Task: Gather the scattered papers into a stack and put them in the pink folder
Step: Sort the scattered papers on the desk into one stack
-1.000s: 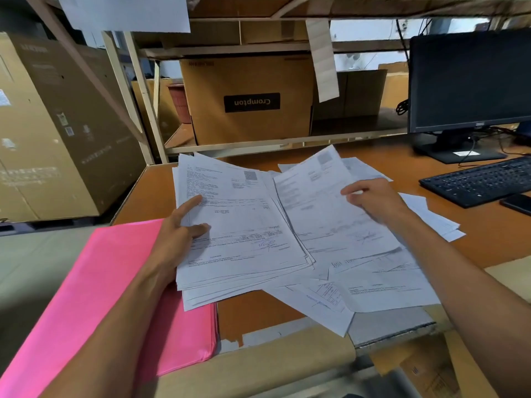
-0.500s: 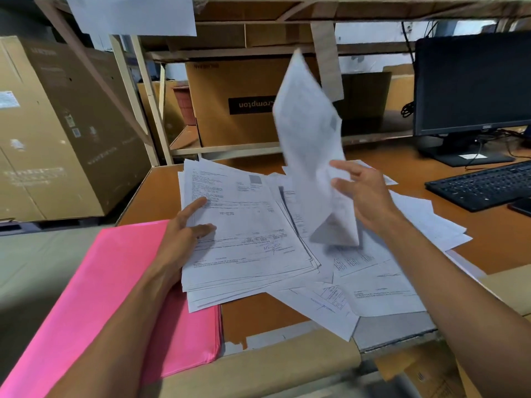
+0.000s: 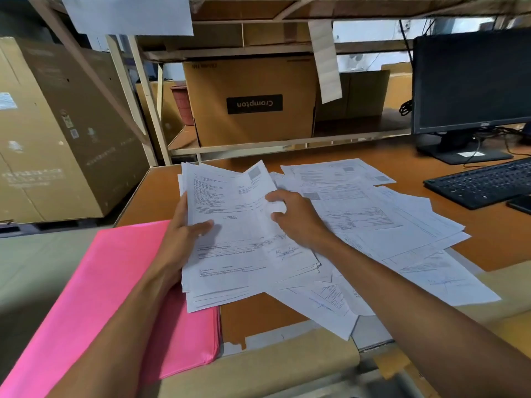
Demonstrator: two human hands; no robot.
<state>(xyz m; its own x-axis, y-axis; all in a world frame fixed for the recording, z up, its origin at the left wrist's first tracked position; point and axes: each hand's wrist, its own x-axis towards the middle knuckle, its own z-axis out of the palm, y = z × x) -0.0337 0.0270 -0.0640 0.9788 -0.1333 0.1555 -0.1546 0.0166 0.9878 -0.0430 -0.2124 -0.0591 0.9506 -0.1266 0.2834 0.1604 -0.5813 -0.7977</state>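
A stack of printed white papers (image 3: 238,248) lies at the desk's left, its near corner overlapping the pink folder (image 3: 115,285). My left hand (image 3: 184,234) grips the stack's left edge, thumb on top. My right hand (image 3: 296,216) pinches the top sheet (image 3: 230,196), which bends up at its far end over the stack. Several loose papers (image 3: 388,225) remain spread over the desk to the right, under and beyond my right forearm. The folder lies shut and flat at the near left.
An orange desk (image 3: 494,248) carries a black keyboard (image 3: 482,182), a dark monitor (image 3: 471,81) and a phone (image 3: 521,203) at the right. A shelf rack with a cardboard box (image 3: 253,101) stands behind. Large boxes (image 3: 57,133) stand to the left. A paper strip (image 3: 326,61) hangs from the shelf.
My right hand lifted one sheet off the loose pile, swung it up and leftward, and now brings it down onto the stack. My left hand shifted to grip the stack's edge.
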